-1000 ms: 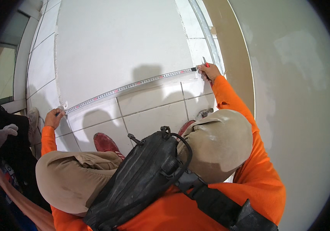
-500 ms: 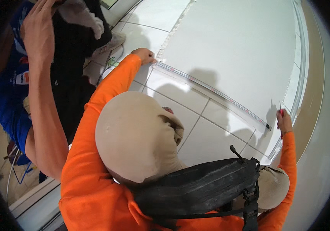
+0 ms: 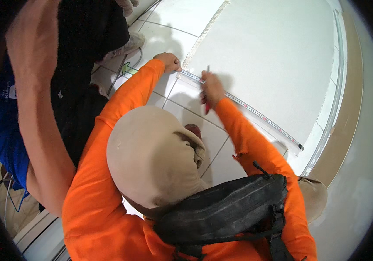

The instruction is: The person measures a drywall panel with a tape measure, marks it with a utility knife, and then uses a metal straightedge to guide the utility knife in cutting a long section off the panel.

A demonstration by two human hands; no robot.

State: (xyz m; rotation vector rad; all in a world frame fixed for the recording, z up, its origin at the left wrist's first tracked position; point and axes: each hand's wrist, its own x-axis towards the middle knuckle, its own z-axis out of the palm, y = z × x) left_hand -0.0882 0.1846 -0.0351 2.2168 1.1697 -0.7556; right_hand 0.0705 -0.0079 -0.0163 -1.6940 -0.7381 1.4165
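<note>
A large white sheet (image 3: 273,52) lies on the tiled floor, its left edge rough and ragged. Along its near edge runs a long ruler (image 3: 256,112) with black and red markings, slanting down to the right. My left hand (image 3: 168,63) is closed at the ruler's left end, fingertips pressed on it by the sheet's corner. Closed around a red-handled knife (image 3: 207,106), my right hand (image 3: 213,88) is over the ruler near that left end. The knife's thin grey blade points away from me; whether it touches the sheet cannot be told.
On the left, close by, is another person's bare forearm (image 3: 42,126) and blue sleeve (image 3: 3,130). Their shoe (image 3: 129,45) stands beyond my left hand, near a cable. A wall with a brown base strip (image 3: 345,117) curves along the right. My black bag (image 3: 225,209) hangs across my lap.
My right hand has moved left with the knife, from beyond the ruler's right end to near its left end. My left hand stays at the corner. The other person's forearm has shifted left.
</note>
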